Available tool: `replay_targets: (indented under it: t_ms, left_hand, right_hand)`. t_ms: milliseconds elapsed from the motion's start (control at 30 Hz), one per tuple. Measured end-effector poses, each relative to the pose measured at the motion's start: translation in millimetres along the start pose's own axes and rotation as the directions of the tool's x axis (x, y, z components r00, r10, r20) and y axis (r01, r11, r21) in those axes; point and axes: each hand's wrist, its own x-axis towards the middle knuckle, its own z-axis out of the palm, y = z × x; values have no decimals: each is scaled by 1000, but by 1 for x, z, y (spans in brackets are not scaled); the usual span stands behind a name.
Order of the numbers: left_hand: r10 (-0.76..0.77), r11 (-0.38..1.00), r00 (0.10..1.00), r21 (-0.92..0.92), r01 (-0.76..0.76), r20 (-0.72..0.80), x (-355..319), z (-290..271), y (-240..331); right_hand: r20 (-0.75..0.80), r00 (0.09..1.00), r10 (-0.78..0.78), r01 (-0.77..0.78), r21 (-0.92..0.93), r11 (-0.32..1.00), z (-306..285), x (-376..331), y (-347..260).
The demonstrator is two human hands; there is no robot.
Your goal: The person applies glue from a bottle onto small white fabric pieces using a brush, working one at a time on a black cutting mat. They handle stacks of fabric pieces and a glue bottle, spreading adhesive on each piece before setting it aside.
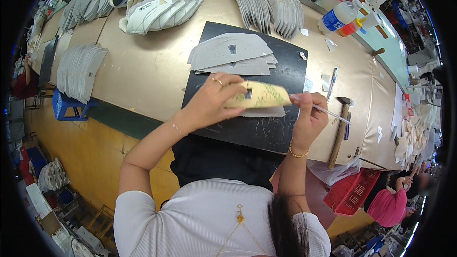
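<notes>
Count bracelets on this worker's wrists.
2: a thin bracelet worn just below the left hand, and a thicker gold bracelet just below the right hand. Finer ones may be hidden.

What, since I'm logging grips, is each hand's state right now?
Left hand: closed, holding a cream piece with green markings.
Right hand: closed, holding a thin, pale stick.

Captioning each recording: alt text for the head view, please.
The left hand holds a pale-yellow piece with green marks; the right hand holds a thin stick near the piece's right end, over a black mat bearing grey pieces.
</notes>
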Motion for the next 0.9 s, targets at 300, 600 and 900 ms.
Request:
replay_targets:
  t_ms: [300, 600, 900]
  left_hand:
    - [85, 989, 937, 146, -37, -340, 39, -23, -46]
    - [-173, 985, 940, -35, 170, -294, 18, -31, -28]
    - [10, 999, 999, 53, -12, 31, -25, 12, 4]
  right_hand:
    - [92, 995, -33, 37, -43, 998, -8, -5, 8]
    - [175, 980, 90, -81, -58, 995, 4, 2, 4]
    - [175, 983, -58, 89, -175, 980, -1, -3, 8]
